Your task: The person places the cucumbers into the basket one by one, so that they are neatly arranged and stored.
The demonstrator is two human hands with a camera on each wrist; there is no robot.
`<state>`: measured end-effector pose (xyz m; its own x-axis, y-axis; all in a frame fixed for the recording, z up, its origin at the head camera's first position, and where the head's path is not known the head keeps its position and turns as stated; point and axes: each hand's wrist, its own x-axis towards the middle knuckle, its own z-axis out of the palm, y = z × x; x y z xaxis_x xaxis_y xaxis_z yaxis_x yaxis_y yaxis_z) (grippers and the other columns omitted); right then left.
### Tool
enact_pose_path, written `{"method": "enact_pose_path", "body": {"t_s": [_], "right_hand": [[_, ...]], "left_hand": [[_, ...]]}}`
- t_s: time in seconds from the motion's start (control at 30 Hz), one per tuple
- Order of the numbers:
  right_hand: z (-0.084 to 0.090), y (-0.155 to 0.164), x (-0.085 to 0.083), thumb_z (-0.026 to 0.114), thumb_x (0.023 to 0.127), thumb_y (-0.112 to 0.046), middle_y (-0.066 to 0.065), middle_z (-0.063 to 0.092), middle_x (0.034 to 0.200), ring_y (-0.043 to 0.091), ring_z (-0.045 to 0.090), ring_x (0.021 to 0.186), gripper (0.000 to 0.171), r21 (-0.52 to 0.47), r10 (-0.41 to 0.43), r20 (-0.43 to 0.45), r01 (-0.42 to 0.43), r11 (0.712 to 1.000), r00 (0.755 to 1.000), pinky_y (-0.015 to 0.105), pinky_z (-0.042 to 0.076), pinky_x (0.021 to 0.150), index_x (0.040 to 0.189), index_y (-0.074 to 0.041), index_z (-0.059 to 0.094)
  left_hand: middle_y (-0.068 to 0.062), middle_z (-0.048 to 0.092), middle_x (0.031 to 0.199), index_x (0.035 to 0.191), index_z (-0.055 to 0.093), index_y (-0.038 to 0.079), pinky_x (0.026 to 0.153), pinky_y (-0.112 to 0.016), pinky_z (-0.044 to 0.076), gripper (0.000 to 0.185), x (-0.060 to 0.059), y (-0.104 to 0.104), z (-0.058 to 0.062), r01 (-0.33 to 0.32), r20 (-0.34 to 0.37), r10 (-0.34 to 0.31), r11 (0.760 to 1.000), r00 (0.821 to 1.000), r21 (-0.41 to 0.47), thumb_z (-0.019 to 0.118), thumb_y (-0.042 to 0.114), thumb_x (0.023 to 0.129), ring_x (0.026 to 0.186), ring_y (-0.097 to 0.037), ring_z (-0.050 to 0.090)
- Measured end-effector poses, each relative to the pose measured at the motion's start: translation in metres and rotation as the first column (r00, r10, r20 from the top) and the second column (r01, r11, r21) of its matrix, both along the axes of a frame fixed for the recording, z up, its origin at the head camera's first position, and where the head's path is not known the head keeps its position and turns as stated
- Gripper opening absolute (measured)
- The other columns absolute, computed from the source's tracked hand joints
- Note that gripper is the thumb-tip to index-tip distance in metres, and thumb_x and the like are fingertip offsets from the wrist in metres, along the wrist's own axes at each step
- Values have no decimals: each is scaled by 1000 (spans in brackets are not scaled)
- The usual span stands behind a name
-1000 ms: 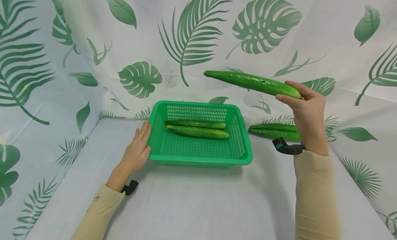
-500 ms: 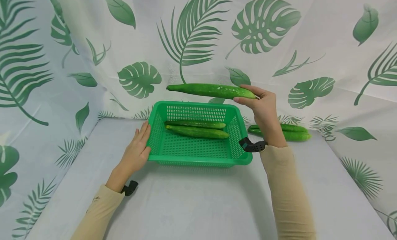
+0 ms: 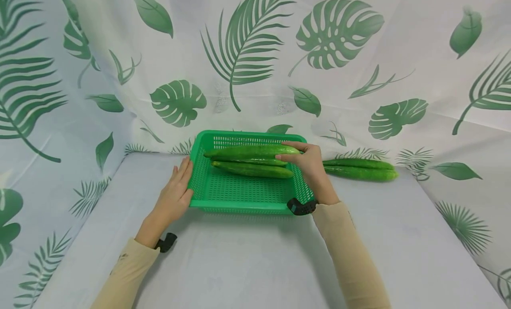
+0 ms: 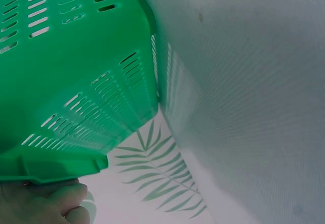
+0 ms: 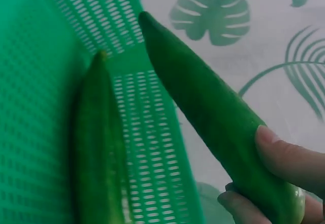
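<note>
A green basket (image 3: pixel 247 191) with slotted walls stands on the desk (image 3: pixel 247 260), which is draped in a pale cloth. The same cloth, printed with green leaves, hangs behind and at both sides as a backdrop (image 3: pixel 255 56). Two cucumbers lie lengthwise in the far half of the basket, side by side; the nearer one (image 3: pixel 252 169) shows plainly, while the farther one (image 3: pixel 255 161) is mostly covered by a third cucumber (image 3: pixel 249 152). The right hand (image 3: pixel 306 163) grips this third cucumber at its right end, thumb and fingers curled round it, and holds it over the far part of the basket, just above the other two. In the right wrist view its tip reaches towards the basket's far wall, and whether it touches the cucumbers below cannot be told. The left hand (image 3: pixel 175 194) rests against the basket's left wall, fingers straight along the rim and thumb at the near corner. The left wrist view shows only fingertips under the basket's rim, the rest cut off by the frame edge. Two more cucumbers (image 3: pixel 361 169) lie together on the desk to the right of the basket, near the backdrop; their left ends are hidden behind the right hand. Dark straps sit at both wrists, above beige sleeves.
</note>
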<state>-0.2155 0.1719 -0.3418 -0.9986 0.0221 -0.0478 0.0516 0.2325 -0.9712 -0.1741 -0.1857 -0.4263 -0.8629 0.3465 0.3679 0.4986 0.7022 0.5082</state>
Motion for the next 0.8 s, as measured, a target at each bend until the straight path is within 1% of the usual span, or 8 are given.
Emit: {"method": "enact_pose_path", "body": {"t_s": [0.1, 0.2, 0.33, 0.43, 0.53, 0.67, 0.73, 0.8], "right_hand": [[-8, 0, 2, 79, 83, -9, 13, 40, 153, 28, 26, 146, 53, -12, 9, 37, -9, 1000, 999, 48, 32, 115, 134, -4, 63], [-12, 1, 3, 78, 84, -10, 13, 36, 155, 29, 23, 147, 54, -5, 13, 64, -12, 1000, 998, 49, 31, 115, 135, -4, 61], [-14, 1, 1, 78, 85, -13, 15, 33, 156, 31, 27, 146, 55, 13, 24, 104, -25, 1000, 994, 49, 35, 112, 136, -4, 61], [-15, 1, -2, 79, 84, -12, 15, 32, 156, 32, 30, 144, 54, 39, 28, 142, -34, 999, 989, 49, 38, 110, 134, -3, 62], [-16, 0, -5, 80, 83, -11, 16, 36, 154, 33, 30, 144, 52, 98, 11, 164, -28, 995, 986, 49, 39, 110, 131, -3, 64], [-18, -1, -9, 82, 81, -12, 18, 40, 152, 35, 29, 144, 52, 199, 0, 177, -36, 979, 984, 51, 39, 110, 130, -4, 66], [-18, -1, -10, 82, 81, -11, 19, 40, 152, 36, 30, 144, 52, 229, 7, 180, -49, 972, 984, 51, 39, 109, 130, -4, 66], [-18, -1, -10, 80, 82, -9, 20, 39, 152, 38, 36, 140, 52, 234, 24, 188, -69, 970, 982, 51, 41, 108, 131, -2, 64]], "left_hand": [[-22, 10, 163, 152, 18, -12, 121, -52, 8, 70, 0, 0, 0, -2, -3, 2, 1000, 1000, -4, 40, 0, 87, 150, -36, 11], [-23, 10, 163, 152, 19, -13, 121, -51, 8, 71, 0, 0, 1, -1, -4, 1, 1000, 1000, -4, 41, 0, 86, 150, -36, 11], [-23, 11, 162, 152, 19, -13, 121, -51, 8, 70, 1, 0, 0, 0, -8, 0, 1000, 1000, -1, 40, 0, 86, 149, -38, 12], [-23, 11, 162, 152, 19, -13, 121, -50, 7, 70, 1, 0, 0, 0, -9, 0, 1000, 1000, -4, 40, 0, 86, 149, -38, 13], [-23, 10, 162, 152, 19, -13, 121, -50, 7, 70, 1, -1, -1, 2, -7, -2, 1000, 1000, -5, 39, 1, 86, 150, -38, 12], [-24, 10, 162, 151, 19, -14, 121, -49, 7, 69, 1, 0, 0, 3, -7, -3, 1000, 1000, -3, 39, 1, 86, 149, -38, 12], [-24, 10, 162, 151, 19, -14, 121, -49, 7, 69, 1, 0, 1, 3, -4, -3, 1000, 1000, -2, 39, 1, 87, 149, -38, 12], [-24, 10, 162, 151, 19, -14, 121, -50, 7, 69, 1, 1, 1, 3, -1, -3, 1000, 1000, -3, 39, 1, 87, 149, -39, 13]]}}
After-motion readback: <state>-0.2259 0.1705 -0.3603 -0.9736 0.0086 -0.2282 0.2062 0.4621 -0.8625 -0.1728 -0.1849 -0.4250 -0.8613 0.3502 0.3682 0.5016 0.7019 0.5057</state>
